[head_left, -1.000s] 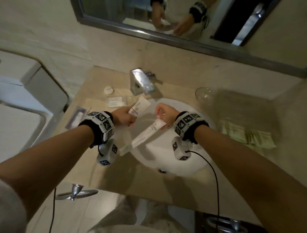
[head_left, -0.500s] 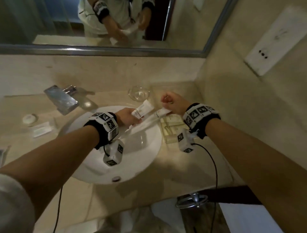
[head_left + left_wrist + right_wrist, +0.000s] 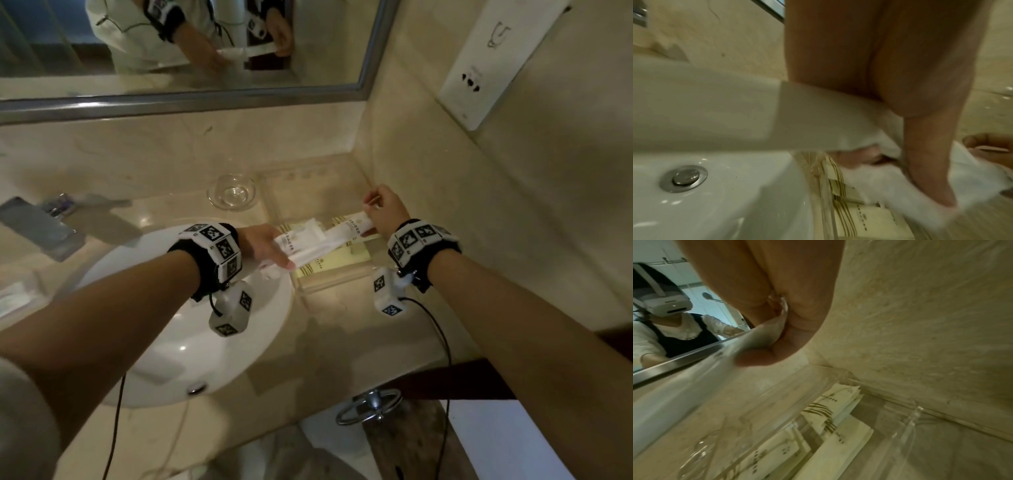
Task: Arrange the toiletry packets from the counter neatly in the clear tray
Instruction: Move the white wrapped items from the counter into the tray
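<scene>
In the head view my right hand [image 3: 371,209] pinches the far end of a long white packet [image 3: 329,241] that slants over the clear tray [image 3: 329,286] in the counter's right corner. My left hand [image 3: 281,253] grips a shorter white packet [image 3: 298,236] and lies along the long packet's near end, at the tray's left edge. Cream striped packets [image 3: 330,269] lie flat in the tray. The left wrist view shows my fingers [image 3: 925,170] on white packets [image 3: 818,113]. In the right wrist view my right hand [image 3: 789,321] pinches the long packet [image 3: 694,378] above the tray [image 3: 906,423].
A white sink [image 3: 191,342] with a chrome faucet [image 3: 37,222] fills the counter's left. A small glass bowl [image 3: 233,192] stands behind the tray's left corner. More packets [image 3: 13,301] lie at the far left. Walls and a mirror close in the corner.
Both hands have carried their packets rightward from above the sink to over the clear tray. My head has turned right with them.
</scene>
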A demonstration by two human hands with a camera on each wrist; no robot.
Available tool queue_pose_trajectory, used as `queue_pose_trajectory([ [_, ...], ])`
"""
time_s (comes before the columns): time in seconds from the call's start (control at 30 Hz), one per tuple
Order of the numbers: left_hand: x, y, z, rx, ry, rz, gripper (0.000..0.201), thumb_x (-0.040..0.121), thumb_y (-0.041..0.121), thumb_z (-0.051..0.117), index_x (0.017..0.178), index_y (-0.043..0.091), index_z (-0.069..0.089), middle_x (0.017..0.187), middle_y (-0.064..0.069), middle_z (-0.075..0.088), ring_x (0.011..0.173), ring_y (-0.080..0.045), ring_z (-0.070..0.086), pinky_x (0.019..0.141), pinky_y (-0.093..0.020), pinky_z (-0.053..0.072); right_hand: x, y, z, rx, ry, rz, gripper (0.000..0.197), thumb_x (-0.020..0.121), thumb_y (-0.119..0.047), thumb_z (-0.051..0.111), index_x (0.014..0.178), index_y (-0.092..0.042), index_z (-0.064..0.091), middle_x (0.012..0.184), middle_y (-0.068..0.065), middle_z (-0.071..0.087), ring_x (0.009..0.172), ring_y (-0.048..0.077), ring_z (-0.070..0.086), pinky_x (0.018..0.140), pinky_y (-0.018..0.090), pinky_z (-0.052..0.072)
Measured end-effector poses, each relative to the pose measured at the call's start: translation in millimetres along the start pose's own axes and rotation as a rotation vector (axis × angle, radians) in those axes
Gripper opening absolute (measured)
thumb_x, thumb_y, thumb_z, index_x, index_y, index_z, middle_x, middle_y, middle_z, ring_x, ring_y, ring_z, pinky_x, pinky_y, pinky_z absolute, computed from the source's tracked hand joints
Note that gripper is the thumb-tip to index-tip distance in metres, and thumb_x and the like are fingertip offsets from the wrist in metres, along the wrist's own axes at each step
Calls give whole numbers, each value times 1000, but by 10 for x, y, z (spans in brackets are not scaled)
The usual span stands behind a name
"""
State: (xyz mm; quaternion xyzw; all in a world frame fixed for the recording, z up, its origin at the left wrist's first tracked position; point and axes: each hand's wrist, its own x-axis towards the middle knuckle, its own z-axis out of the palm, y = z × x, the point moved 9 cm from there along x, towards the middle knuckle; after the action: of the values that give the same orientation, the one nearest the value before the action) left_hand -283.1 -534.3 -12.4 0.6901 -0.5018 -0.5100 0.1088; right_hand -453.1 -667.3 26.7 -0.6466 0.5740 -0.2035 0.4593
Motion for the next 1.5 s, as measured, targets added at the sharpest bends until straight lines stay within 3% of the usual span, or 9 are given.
queue_pose_trajectory([
  [0.1,83,75,10,-45,31,28,24,74,-1,71,96,6,63,63,9,63,52,0,63,50,-11,46,34,189,-32,41,0,104,7,93,-5,51,96,-8,46,118,18,50,106,37,58,65,43,59],
  [0.2,206,89,24,6,74,23,22,74,0,72,93,4,62,64,6,56,33,9,52,38,-4,39,39,452,96,201,-112,253,35,85,-9,65,117,2,53,124,22,56,83,26,66,55,26,60],
  [0.43,508,30,116,108,73,23,25,77,20,74,96,6,67,73,-4,60,52,-8,57,39,-8,40,77,818,-29,105,-63,374,21,90,-2,57,72,-10,52,80,11,61,62,17,60,48,19,54],
  [0.67,600,-132,-141,-18,280,-38,33,92,39,46,88,11,64,76,-5,63,61,-17,52,49,-22,41,265,1119,-150,-151,-32,390,21,91,0,52,107,10,61,109,28,65,83,31,61,66,33,55],
  [0.8,596,-127,-180,-74,376,-2,35,93,36,42,82,10,63,66,1,58,58,-15,50,47,-22,39,287,1294,-10,-180,-83,414,35,89,-3,56,122,6,53,118,26,62,74,28,64,49,22,55],
  [0.9,607,-164,-193,-140,412,-1,33,93,37,43,78,14,61,66,1,59,56,-12,50,48,-22,39,323,1293,65,-376,-107,318,51,87,-13,61,134,-3,43,133,19,52,114,33,57,86,30,51],
  [1.17,673,-196,-63,-472,232,23,19,92,22,50,76,18,59,69,-6,55,56,-17,48,48,-22,38,307,1340,107,-832,-106,331,43,87,-32,62,118,-5,57,128,14,55,118,31,53,95,36,44],
  [1.37,673,-72,21,-404,143,62,17,93,23,51,96,10,61,70,-5,56,56,-16,50,51,-24,44,291,857,57,-577,96,62,40,88,-33,59,118,-6,54,126,12,48,115,29,47,93,38,43],
  [1.5,707,74,79,-284,81,96,19,88,25,58,73,17,63,63,-1,60,53,-13,55,54,-25,42,227,416,265,13,-56,-33,38,89,-36,58,112,-5,60,98,2,60,82,12,56,72,25,44],
])
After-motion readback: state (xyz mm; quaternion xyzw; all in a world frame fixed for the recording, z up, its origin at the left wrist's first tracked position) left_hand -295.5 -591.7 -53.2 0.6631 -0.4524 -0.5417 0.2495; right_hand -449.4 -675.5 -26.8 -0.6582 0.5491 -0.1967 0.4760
